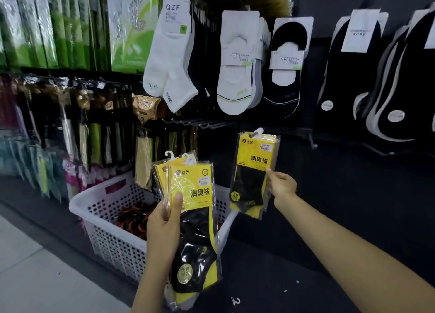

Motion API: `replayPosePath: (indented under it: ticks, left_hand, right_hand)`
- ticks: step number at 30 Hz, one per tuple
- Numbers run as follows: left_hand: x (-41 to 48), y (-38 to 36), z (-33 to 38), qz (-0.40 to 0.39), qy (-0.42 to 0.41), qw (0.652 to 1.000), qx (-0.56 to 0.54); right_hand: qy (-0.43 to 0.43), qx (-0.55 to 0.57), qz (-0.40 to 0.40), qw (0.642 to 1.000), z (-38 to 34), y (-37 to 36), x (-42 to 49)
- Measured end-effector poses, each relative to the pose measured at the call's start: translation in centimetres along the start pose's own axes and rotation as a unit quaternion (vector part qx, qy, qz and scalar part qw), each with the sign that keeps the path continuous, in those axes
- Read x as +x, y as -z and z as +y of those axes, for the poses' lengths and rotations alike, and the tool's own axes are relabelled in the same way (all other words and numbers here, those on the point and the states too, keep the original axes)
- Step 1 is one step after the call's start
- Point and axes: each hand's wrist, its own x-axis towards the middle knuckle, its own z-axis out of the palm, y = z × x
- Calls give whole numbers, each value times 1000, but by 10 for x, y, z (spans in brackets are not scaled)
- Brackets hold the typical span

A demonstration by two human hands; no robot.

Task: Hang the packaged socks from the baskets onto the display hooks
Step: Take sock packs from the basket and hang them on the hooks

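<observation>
The left grip (164,223) is closed round a fanned stack of yellow sock packs (190,195). The thumb lies flat across the front of the nearest pack and the fingers are curled behind. The stack rises above that grip, its white plastic hangers (187,158) at the top, and the black-and-yellow socks in their film trail below the wrist.

Just behind and to the left of the left grip stands a white perforated basket (103,195), with red-and-black goods lying in its bottom.

The right grip (281,186) is stretched forward and pinches the right edge of a single yellow sock pack (255,171) between thumb and fingertips. That pack sits to the left of the grip and reaches above it, tilted a little. Its own white hanger (257,131) is up near the bare metal display hooks (207,124) on the dark wall. Whether it is seated on a peg I cannot tell from here.

Above both grips hang white ankle socks (169,53) and rows of white and black low-cut socks (235,65). Near the person's elbows a loose white hanger piece (236,301) lies on the dark floor (270,277).
</observation>
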Motion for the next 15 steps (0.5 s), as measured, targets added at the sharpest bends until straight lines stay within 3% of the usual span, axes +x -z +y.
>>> replayPosePath:
  ticks: [4,10,12,15]
  left_hand:
    - [-2,-5,1,-16,-4,1000,-10]
    - [-11,-23,9,-58,26,995,-76]
    - [-16,-29,13,-87,29,991,-101]
    - [-21,-35,20,-118,38,984,-129]
  right_hand:
    - [14,-23,12,1000,13,19,-10]
    - [75,-55,-253,963,2,29,-82]
    - [86,-51,-285,953,0,30,-101]
    - [81,-5,-271,959,-3,33,-114]
